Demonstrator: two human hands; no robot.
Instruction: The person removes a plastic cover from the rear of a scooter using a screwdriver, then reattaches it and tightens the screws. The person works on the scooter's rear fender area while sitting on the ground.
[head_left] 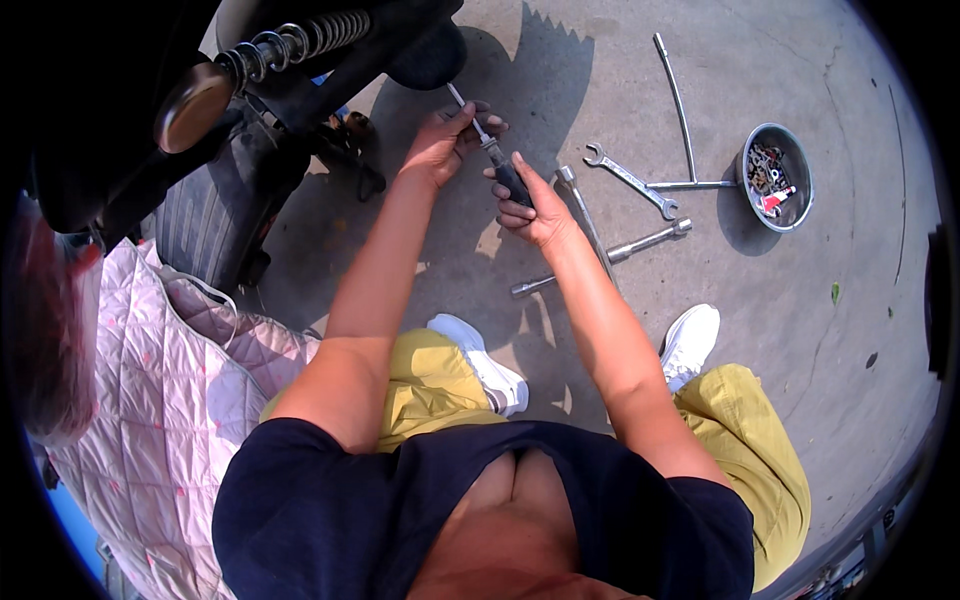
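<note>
My right hand (pixel 540 212) is wrapped around the dark handle of a screwdriver (pixel 509 178). Farther up, the thumb and fingers of my left hand (pixel 438 148) close on its metal shaft. The shaft slants up and to the left, its tip at the underside of a dark rounded part (pixel 430 60) of a motorbike or scooter. Whether the tip sits in a screw cannot be made out. A coil spring (pixel 295 45) and a black ribbed panel (pixel 215 200) belong to the same vehicle, left of my hands.
Right of my hands, a cross-shaped wheel wrench (pixel 645 240), an open-ended spanner (pixel 632 181) and a long T-handle wrench (pixel 676 100) lie on concrete. Beyond them stands a metal bowl (pixel 803 205) of small hardware. A pink quilted cover (pixel 150 370) hangs at left.
</note>
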